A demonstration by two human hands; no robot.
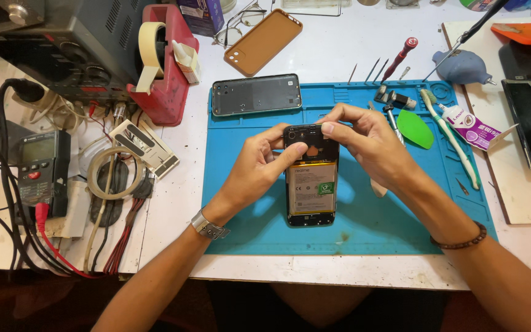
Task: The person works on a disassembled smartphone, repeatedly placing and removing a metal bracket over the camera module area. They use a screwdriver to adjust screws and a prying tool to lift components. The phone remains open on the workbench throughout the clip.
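Your left hand [256,165] has its grip pinched on the top left edge of the opened phone [311,178], thumb pressed onto the dark upper part, while your right hand [367,144] pinches the top right corner with its fingertips. The phone lies flat under both hands on the blue mat [241,215], its battery facing up and its lower end pointing toward you. Its removed back cover [256,94] rests just beyond, across the mat's far edge, with a green pick [415,129] to the right on the table [333,55].

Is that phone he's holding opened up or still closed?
Open. The phone shows its bare battery, and its back cover lies apart on the mat.
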